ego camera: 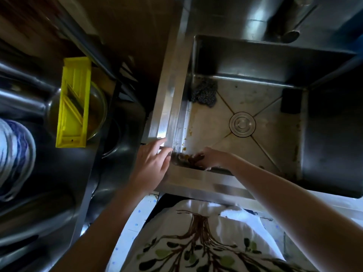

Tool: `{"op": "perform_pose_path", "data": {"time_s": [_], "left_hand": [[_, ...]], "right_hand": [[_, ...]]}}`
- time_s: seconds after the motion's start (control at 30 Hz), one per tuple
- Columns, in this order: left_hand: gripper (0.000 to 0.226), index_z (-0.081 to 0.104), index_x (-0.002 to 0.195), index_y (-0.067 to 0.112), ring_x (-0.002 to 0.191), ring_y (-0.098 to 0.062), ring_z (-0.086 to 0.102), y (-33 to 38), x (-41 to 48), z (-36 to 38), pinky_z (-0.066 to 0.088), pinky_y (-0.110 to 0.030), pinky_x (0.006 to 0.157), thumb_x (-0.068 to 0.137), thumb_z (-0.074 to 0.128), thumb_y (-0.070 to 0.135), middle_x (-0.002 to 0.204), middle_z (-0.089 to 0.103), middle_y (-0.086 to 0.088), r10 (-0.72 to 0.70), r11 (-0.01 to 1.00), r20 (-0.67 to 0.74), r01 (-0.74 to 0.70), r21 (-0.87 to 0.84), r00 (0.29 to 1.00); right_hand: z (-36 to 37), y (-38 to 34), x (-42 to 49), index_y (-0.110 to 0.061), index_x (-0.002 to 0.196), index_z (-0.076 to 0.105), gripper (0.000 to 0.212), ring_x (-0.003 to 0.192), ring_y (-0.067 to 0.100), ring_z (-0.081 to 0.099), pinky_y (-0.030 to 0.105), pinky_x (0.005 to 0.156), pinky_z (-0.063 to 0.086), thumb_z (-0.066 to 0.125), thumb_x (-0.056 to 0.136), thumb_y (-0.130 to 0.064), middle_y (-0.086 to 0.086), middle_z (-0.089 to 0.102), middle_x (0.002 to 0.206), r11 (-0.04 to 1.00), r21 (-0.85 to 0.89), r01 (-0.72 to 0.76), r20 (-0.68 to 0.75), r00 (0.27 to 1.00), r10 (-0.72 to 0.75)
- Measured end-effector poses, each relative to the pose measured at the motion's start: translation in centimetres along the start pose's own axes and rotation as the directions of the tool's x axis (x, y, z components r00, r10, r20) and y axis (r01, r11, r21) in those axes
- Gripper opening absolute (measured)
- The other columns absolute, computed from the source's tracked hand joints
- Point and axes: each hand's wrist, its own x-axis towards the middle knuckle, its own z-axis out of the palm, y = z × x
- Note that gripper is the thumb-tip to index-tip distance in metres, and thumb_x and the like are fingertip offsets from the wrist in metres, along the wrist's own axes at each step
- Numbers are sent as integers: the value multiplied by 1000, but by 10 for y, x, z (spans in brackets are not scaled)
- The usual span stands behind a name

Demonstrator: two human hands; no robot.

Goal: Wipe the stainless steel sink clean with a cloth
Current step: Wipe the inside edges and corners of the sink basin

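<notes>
The stainless steel sink (172, 91) fills the upper right, its floor stained, with brown scraps along the left wall and in the front-left corner. My right hand (211, 158) reaches down into that corner, fingers curled among the brown scraps. A pale edge of cloth (208, 169) shows under the hand; the rest of the cloth is hidden. My left hand (152, 163) rests on the sink's left rim near the front corner, fingers straight.
A steel wool scrubber (204, 93) lies in the sink's back-left corner and a dark sponge (291, 101) leans on the right wall. The round drain cover (242, 124) sits mid-floor, the faucet (284, 26) above. A yellow slicer (73, 103) lies over a glass bowl (100, 110) at the left.
</notes>
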Motion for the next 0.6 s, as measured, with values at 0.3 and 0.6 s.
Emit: {"op": "perform_pose_path", "data": {"time_s": [0.3,0.6], "left_hand": [[35,59,120,13,114,-21,52,-23,39,-12,36,-40,97,86,61,12,138,46,-8,78,997,-20,-78,-6,997],[41,55,127,9,134,-33,36,-36,92,-23,30,-51,102,86,59,10,146,38,-15,113,992,58,-117,55,992]], "right_hand": [[22,-24,32,-11,110,65,24,90,17,54,30,86,45,58,90,-22,3,60,97,975,214,57,-129,991,-30],[22,-31,50,1,95,67,23,56,17,56,23,51,45,63,89,-21,9,60,66,747,656,-104,-147,954,261]]}}
